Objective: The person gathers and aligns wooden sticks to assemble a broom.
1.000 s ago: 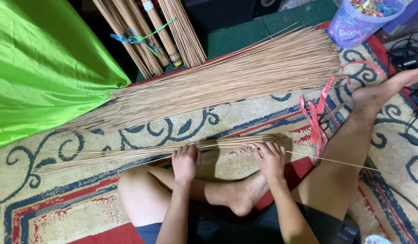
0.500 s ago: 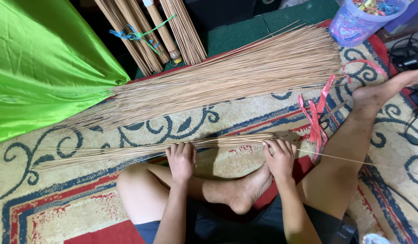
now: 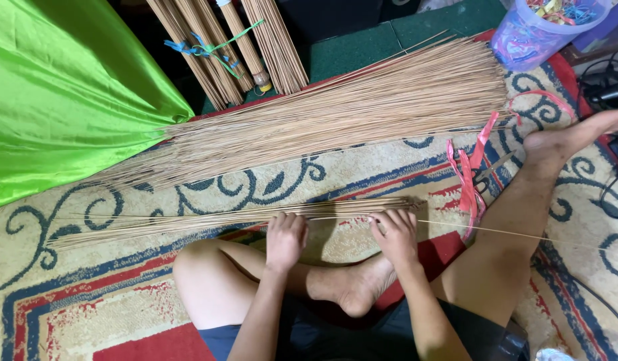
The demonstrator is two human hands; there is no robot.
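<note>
I sit cross-legged on a patterned rug (image 3: 88, 301). A thin bundle of long tan broom sticks (image 3: 208, 219) lies across the rug just in front of my shins. My left hand (image 3: 285, 238) rests on the bundle near its middle, fingers curled over the sticks. My right hand (image 3: 394, 234) presses on the thick end of the same bundle, fingers bent on it. One single stick (image 3: 509, 232) juts out to the right past my right hand. A large heap of the same sticks (image 3: 335, 117) lies farther away.
A bright green cloth (image 3: 61, 100) covers the upper left. Tied stick bundles (image 3: 228, 47) stand at the top. A clear plastic tub of coloured bands (image 3: 536, 30) sits top right. Pink ribbon strips (image 3: 468, 177) lie near my outstretched right leg (image 3: 523, 214). Black cables (image 3: 606, 93) at the right edge.
My right hand has slid a little to the right along the bundle, towards its thick end. My left hand has stayed on the sticks.
</note>
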